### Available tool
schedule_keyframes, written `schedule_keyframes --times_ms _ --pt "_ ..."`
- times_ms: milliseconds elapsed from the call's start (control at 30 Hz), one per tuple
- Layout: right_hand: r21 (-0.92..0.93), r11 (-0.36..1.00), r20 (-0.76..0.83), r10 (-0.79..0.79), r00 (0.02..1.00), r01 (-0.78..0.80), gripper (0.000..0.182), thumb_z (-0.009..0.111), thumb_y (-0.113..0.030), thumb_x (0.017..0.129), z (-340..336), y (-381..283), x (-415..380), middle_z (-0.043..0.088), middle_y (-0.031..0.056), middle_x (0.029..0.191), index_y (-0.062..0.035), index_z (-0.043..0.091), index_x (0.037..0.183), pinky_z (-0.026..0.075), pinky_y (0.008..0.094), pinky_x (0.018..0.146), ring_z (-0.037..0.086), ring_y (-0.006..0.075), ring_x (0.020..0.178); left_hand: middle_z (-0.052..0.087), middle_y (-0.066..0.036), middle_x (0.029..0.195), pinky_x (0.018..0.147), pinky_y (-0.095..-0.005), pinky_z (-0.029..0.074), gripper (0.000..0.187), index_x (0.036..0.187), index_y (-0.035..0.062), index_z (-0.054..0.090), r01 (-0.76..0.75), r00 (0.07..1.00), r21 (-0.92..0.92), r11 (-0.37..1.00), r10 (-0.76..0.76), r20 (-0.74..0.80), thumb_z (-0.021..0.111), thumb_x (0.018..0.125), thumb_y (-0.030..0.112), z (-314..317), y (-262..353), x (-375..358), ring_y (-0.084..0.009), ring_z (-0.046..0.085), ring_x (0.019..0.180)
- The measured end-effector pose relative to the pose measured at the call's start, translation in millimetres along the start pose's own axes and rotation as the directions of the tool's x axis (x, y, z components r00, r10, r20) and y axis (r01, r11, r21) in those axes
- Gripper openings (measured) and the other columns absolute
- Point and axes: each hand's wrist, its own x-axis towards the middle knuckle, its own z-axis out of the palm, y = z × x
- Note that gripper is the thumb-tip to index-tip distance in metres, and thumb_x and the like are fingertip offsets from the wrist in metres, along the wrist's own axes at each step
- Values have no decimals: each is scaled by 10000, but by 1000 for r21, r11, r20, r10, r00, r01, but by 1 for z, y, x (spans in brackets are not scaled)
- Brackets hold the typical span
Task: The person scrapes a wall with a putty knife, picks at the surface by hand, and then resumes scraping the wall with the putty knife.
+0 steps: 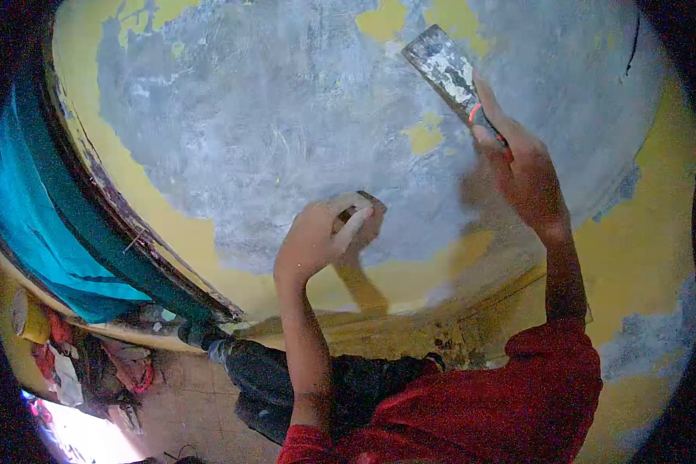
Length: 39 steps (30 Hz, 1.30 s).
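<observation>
My right hand [527, 166] is wrapped around the dark and orange handle of a putty knife [443, 68]. Its broad rectangular blade, smeared with whitish filler, points up and left against or just in front of the wall [286, 100]. Grey filler covers much of that wall, with yellow paint showing in patches and along the borders. Lower and to the left, my left hand [317, 236] has its thumb and fingers pinched together close to the grey surface. Whatever may be between those fingertips is hidden, and a shadow falls beside them.
On the left, a teal cloth [54, 224] hangs beside the wall's dark, rough edge. A yellow roll-shaped object [29, 315] and assorted cloths and bags [112, 363] lie at lower left, above the tiled floor [189, 394]. Bright light enters at the bottom left.
</observation>
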Motion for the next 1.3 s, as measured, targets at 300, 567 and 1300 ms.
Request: schedule_keyframes --times_ms 300,567,1300 --pt "-239 970 -76 19 997 -37 453 513 -165 1065 17 -12 4 656 199 990 -164 528 1518 527 432 767 639 370 846 739 -166 982 800 -436 548 311 1100 81 707 -69 997 -14 998 69 -19 590 1011 355 12 -8 8 -391 694 856" --pt "-146 984 -285 -145 947 107 456 531 -237 1058 43 -8 20 662 190 955 -250 514 1513 565 483 610 672 402 702 754 -124 976 833 -374 567 253 1104 57 703 -3 999 -31 1000 4 39 622 1016 280 9 -1 9 -229 728 881" --pt "-173 983 -282 -102 954 54 460 544 -225 1048 41 -31 12 676 204 892 -288 534 1503 563 492 634 669 410 711 717 -179 928 792 -408 535 254 1088 67 716 -122 992 -95 988 120 -32 609 1000 279 4 -8 12 -375 682 834"
